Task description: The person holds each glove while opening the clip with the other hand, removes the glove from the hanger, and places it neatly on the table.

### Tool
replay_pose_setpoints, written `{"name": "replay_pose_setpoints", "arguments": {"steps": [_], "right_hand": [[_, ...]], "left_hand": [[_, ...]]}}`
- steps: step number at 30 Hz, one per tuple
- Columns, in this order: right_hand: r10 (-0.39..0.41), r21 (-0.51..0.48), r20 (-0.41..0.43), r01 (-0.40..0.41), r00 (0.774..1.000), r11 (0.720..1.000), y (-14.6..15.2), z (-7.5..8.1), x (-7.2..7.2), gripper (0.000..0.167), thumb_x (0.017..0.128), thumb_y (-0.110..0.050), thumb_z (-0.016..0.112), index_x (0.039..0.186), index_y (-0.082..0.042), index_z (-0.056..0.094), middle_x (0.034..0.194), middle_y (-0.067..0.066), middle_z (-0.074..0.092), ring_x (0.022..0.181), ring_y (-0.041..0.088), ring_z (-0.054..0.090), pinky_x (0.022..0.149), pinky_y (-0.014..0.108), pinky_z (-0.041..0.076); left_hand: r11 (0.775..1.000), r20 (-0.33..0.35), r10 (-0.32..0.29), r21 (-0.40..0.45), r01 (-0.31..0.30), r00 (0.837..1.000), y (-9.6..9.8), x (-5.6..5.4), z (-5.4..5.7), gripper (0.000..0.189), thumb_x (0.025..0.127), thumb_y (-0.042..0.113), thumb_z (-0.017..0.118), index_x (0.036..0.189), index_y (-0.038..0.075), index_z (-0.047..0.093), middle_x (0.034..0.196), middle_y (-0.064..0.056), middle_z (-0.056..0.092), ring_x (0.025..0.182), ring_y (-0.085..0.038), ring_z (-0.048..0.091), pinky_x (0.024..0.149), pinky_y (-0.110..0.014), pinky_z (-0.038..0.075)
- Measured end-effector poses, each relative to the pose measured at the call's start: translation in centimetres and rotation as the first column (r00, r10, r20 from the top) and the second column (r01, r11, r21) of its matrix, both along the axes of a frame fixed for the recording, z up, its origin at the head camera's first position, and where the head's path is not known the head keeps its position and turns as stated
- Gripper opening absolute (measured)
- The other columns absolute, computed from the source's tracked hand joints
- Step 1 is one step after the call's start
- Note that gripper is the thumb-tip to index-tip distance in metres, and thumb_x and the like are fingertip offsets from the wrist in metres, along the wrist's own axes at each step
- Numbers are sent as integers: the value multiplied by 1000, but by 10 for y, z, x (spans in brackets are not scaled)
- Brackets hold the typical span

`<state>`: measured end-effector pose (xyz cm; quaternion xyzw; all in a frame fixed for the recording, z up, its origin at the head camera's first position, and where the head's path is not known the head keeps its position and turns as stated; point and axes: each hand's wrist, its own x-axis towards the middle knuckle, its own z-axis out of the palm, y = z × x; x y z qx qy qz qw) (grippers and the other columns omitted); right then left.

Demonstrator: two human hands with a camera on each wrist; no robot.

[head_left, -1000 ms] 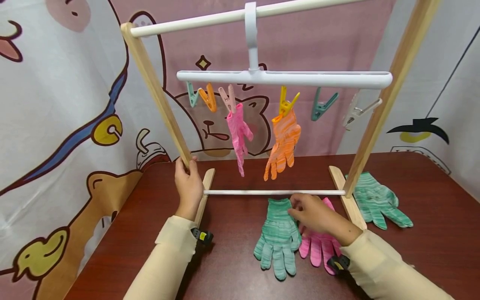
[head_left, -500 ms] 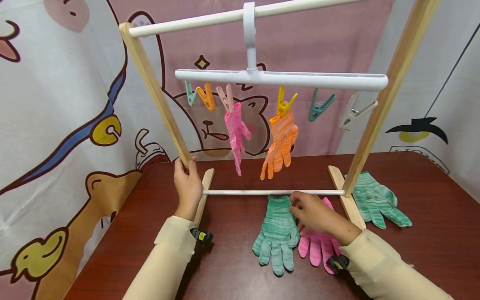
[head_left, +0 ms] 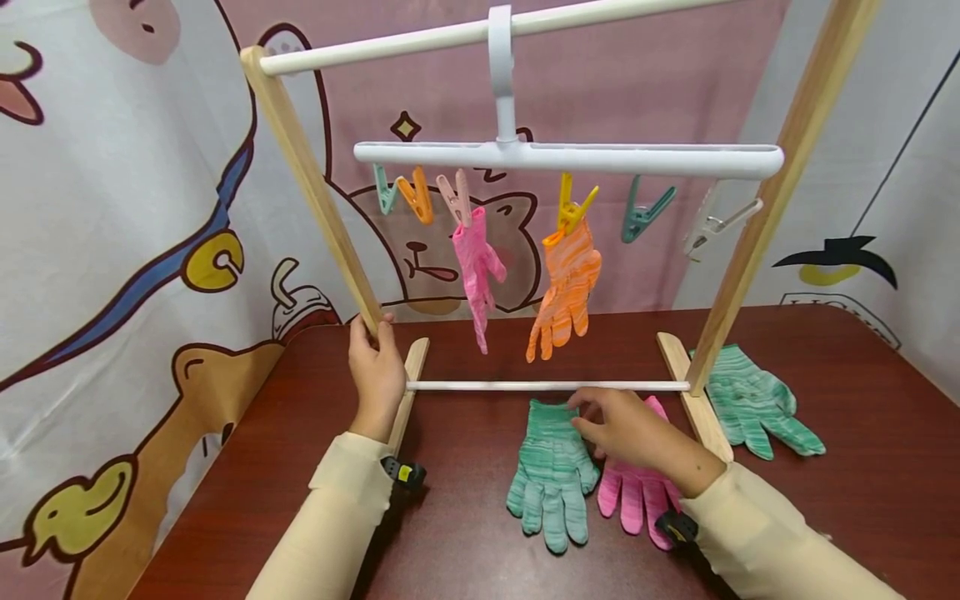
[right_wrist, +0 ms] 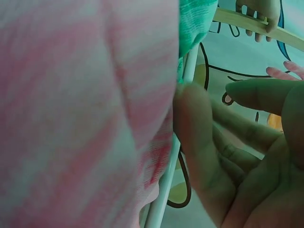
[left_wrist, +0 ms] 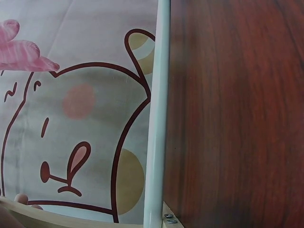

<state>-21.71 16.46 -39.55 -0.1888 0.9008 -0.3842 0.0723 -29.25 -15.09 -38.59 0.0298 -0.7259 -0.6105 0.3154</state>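
My left hand (head_left: 375, 367) grips the left wooden post (head_left: 311, 183) of a drying rack near its foot; in the left wrist view fingertips (left_wrist: 21, 199) show behind it. My right hand (head_left: 630, 425), fingers loosely bent, hovers at the cuff of a green striped glove (head_left: 553, 475) lying palm-down on the table. A gap shows between thumb and forefinger in the right wrist view. Beneath that hand lies a pink glove (head_left: 637, 492), partly hidden; it fills the left of the right wrist view. A pink glove (head_left: 476, 267) and an orange glove (head_left: 566, 287) hang from clothespins.
A white hanger (head_left: 570, 157) hooks over the rack's top rod (head_left: 390, 44), with several bare clothespins along it. Low across the front runs a white crossbar (head_left: 525, 386). Another green glove (head_left: 757, 400) lies beyond the right foot (head_left: 708, 421). A cartoon-printed cloth stands behind.
The green glove's cuff has slid slightly left and toward me, and my right fingertips have spread out beside it. The hanger swayed a little left and back. My left hand stays put.
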Motion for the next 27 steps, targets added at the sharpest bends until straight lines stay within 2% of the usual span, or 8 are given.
{"name": "replay_pose_setpoints", "arguments": {"steps": [6,11,19,27], "right_hand": [[99,146,-97,-84,990,986,1,1,3,14,95,-14,65,101,-8,76,86,-3,73,71,3,60,63,24,50],[133,189,-94,-113,987,975,2,1,3,15,96,-18,65,99,-11,78,98,-2,76,89,7,67,74,29,55],[145,201,-28,-137,989,970,3,-1,2,16,96,-18,64,100,-12,78,98,-3,75,78,3,59,71,28,51],[139,202,-29,-130,990,971,3,0,3,15,96,-19,65,100,-12,78,99,-3,75,84,4,62,73,30,52]], "left_hand": [[1000,-3,-3,6,3,1000,0,0,-1,28,105,12,45,130,5,55,122,-16,66,117,-25,56,98,-36,41],[1000,-1,-10,11,10,1000,-2,0,-3,29,105,12,45,132,6,54,123,-18,65,119,-25,56,101,-36,41],[1000,-8,-11,8,11,1000,-2,-1,-3,30,105,12,45,133,6,54,123,-21,65,117,-23,56,100,-36,41],[1000,-10,-11,2,11,1000,-1,-1,-3,30,104,11,45,133,6,54,123,-21,64,115,-22,56,96,-33,40]]}}
